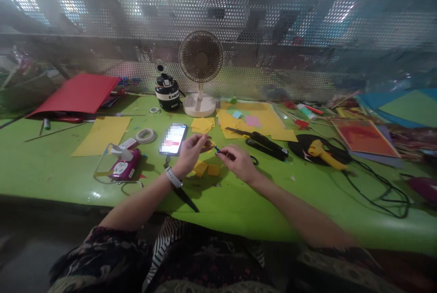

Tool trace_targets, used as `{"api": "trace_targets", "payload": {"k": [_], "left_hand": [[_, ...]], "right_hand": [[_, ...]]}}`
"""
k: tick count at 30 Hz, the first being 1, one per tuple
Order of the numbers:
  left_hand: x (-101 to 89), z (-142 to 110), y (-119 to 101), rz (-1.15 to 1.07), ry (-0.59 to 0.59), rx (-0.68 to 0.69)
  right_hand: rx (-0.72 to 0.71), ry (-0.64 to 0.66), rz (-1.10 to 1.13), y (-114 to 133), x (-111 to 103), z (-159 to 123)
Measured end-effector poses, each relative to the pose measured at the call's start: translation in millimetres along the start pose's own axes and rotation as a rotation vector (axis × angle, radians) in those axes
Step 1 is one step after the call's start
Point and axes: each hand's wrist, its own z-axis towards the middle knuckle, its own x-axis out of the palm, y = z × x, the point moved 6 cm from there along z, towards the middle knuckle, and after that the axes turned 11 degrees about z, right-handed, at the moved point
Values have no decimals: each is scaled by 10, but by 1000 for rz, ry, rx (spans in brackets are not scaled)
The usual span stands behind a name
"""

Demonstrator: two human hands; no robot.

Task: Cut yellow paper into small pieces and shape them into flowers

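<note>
Both hands meet above the middle of the table. My left hand (192,151) has its fingers closed in a pinch at one end of a small thin piece, too small to name. Thumb and fingertips of my right hand (239,161) pinch a small dark blue piece (217,149) at the other end. Small yellow paper pieces (213,170) lie on the table just below the hands. A lit phone (173,139) lies left of my left hand. To the right of my right hand are a black-handled cutter-like tool (268,146) and part of a scissors handle (254,160).
A fan (200,56) and a black-and-white bottle (167,92) stand at the back. Tape rolls (145,136), a purple power strip (125,166) and a red folder (77,95) are left. At right lie a yellow glue gun (326,154), its cable and coloured papers (365,138).
</note>
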Motion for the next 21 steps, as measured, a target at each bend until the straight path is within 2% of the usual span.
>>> {"api": "trace_targets", "payload": {"k": [6,14,21], "left_hand": [[-19,-8,-43,2,-33,14],[-4,-24,-94,-4,-11,12],[-43,-15,-100,-40,-83,-22]], "right_hand": [[2,10,-24,-20,10,-9],[-6,6,-37,-64,12,-16],[-96,18,-87,-36,37,-35]]}}
